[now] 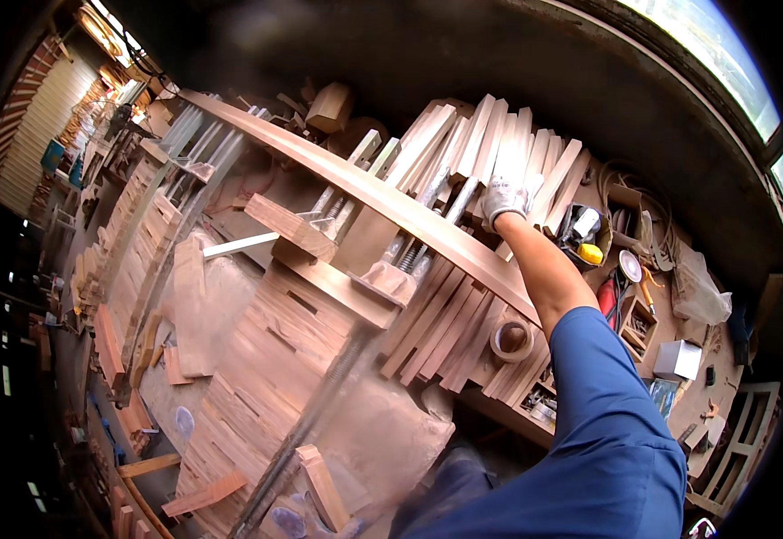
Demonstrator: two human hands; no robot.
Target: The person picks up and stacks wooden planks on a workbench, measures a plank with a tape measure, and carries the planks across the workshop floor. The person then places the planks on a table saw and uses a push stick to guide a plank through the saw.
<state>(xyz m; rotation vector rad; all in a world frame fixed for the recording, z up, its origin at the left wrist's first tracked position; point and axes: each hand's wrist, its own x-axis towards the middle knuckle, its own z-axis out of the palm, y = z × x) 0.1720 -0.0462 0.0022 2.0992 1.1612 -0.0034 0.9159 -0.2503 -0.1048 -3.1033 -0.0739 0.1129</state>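
My right hand (506, 198), in a white-and-grey work glove, reaches to the bundle of pale wooden strips (486, 144) beyond the long board. Its fingers look curled round the near end of a strip, though glare blurs them. The long wooden board (356, 190) lies slantwise across the metal bar clamps (450, 207), nearer than the bundle. On my side of the board, several reddish wooden strips (436, 332) lie next to one another, with a roll of tape (512, 340) on them. My left hand is out of the picture.
A slatted wooden panel (266, 359) lies left of centre in the clamps, with loose blocks (322, 485) about it. To the right are a yellow tape measure (591, 254), a red angle grinder (609, 295), a white box (678, 359) and a plastic bag (701, 292).
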